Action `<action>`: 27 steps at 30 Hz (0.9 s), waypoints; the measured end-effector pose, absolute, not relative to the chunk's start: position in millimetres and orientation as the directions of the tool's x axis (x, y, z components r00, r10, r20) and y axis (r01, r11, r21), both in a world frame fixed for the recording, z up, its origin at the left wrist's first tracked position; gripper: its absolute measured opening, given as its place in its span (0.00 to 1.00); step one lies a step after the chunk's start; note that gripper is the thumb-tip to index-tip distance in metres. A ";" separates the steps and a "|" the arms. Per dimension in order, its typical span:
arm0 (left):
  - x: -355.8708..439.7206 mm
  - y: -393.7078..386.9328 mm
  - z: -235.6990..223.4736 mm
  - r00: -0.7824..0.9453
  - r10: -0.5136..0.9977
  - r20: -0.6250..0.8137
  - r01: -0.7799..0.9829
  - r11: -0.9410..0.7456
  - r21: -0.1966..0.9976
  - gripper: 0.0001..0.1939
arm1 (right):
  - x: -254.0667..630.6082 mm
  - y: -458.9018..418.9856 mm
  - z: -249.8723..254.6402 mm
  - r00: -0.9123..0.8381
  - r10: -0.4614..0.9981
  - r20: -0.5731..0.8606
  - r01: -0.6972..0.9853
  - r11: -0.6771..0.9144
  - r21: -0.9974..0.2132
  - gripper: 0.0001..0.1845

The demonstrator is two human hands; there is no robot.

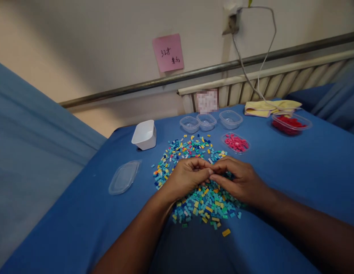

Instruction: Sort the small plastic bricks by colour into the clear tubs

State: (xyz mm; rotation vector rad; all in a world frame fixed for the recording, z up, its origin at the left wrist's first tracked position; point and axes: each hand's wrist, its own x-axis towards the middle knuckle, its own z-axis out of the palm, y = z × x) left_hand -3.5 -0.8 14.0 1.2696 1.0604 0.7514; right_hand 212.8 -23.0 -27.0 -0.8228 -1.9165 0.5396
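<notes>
Loose toy building bricks [205, 201] in teal, blue, green and yellow, with a few pink ones, lie in a wide heap on the blue cloth. Over the middle of this heap, my left hand [190, 177] and my right hand [241, 179] meet at the fingertips. Thumb and fingers are pinched together on both. Whatever sits between them is too small or too covered to make out. Just beyond my right hand stands a clear tub of pink bricks [236, 143].
Behind the heap stand a white box [144, 135] and clear tubs [190, 124], [206, 122], [230, 119]. A clear lid [125, 177] lies left. At the right are a tub of red pieces [289, 125] and a yellow cloth [268, 108]. A metal rail [154, 83] crosses the wall.
</notes>
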 end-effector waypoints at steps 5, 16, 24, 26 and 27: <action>6.3 -3.3 7.8 0.329 0.914 -0.236 0.008 0.248 0.969 0.25 | 213.0 -18.7 -27.1 -0.283 0.758 0.588 0.357 0.652 -0.669 0.03; 5.0 -12.3 -0.8 0.475 0.860 -0.187 0.137 0.138 0.981 0.37 | 218.7 -13.0 -28.1 -0.460 0.664 0.590 0.411 0.748 -0.521 0.07; -7.8 1.3 3.2 0.131 0.990 0.050 0.166 -0.072 0.984 0.26 | 290.7 42.7 -39.7 -0.039 0.821 0.569 0.773 0.386 -0.504 0.13; -15.9 9.2 1.6 0.047 0.996 0.079 0.180 -0.087 0.980 0.25 | 308.6 57.0 -49.9 0.034 0.850 0.526 0.828 0.271 -0.491 0.15; -20.0 12.8 0.4 0.017 0.996 0.086 0.186 -0.088 0.979 0.24 | 314.0 61.8 -54.4 0.043 0.862 0.505 0.844 0.239 -0.480 0.15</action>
